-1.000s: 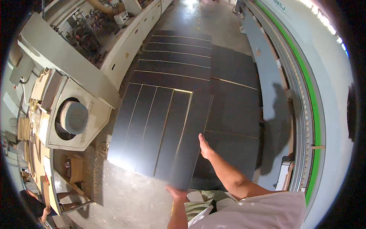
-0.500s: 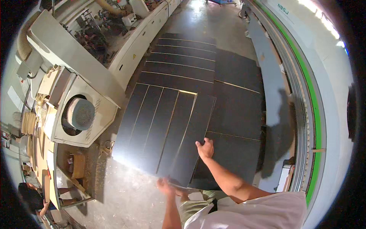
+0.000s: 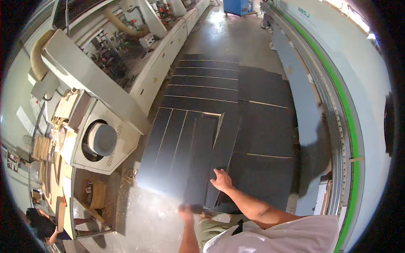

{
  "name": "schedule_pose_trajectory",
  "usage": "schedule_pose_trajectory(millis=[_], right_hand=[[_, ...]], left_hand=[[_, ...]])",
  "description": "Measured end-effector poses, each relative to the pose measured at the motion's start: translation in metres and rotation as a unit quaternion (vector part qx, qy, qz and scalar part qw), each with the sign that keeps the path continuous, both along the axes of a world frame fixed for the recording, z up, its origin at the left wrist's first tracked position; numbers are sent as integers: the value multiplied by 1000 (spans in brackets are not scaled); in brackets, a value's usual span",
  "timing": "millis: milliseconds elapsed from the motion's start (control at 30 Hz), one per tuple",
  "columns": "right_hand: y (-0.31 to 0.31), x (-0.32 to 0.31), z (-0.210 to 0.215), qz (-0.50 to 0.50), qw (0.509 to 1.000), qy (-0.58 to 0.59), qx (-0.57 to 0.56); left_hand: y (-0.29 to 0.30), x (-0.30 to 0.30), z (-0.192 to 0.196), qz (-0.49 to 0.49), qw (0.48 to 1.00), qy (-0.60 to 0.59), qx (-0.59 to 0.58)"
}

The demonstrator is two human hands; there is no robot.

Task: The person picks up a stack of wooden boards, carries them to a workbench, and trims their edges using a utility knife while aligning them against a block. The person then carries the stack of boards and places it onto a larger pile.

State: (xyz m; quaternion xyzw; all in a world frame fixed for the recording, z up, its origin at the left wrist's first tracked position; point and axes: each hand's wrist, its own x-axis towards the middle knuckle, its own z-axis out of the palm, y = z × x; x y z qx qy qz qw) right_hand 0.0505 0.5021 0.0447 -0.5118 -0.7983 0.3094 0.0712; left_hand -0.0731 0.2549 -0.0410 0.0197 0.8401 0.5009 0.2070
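Long black panels [image 3: 166,139] lie side by side in front of me, with pale seams between them. My left hand [image 3: 185,212], smeared by motion, is closed at the near end of one narrow black panel [image 3: 196,168]. That panel sits slightly askew, and a wedge-shaped gap with a pale edge shows by its far right corner. Over the near part of the neighbouring strip [image 3: 229,135] is my right hand [image 3: 222,181], thumb and fingers apart. It touches the black surface or hovers just above it; I cannot tell which.
More black panels [image 3: 202,80] lie beyond, and wider ones [image 3: 265,130] to the right. A long beige machine [image 3: 158,63] with a round motor [image 3: 102,139] runs along the left, a grey machine with a green stripe [image 3: 344,114] along the right. Another person [image 3: 40,223] is at a wooden bench.
My right hand has come nearer to me along the strip's edge. The narrow panel at my left hand has shifted, and the gap beside it is now a short wedge. My view has tilted up.
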Motion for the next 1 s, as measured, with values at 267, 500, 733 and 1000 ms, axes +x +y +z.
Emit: schedule_pose_trajectory(millis=[267,500,733,1000], right_hand=[[-41,64,14,-101,989,-61,-93],[-110,145,-58,-43,989,-30,-138],[-185,187,-53,-189,967,-11,-172],[-208,195,-60,-229,960,10,-160]], left_hand=[[28,-84,-15,-148,987,-2,61],[18,-125,-51,-242,968,32,60],[36,-104,-11,-339,923,147,-110],[50,-54,25,-418,894,138,-80]])
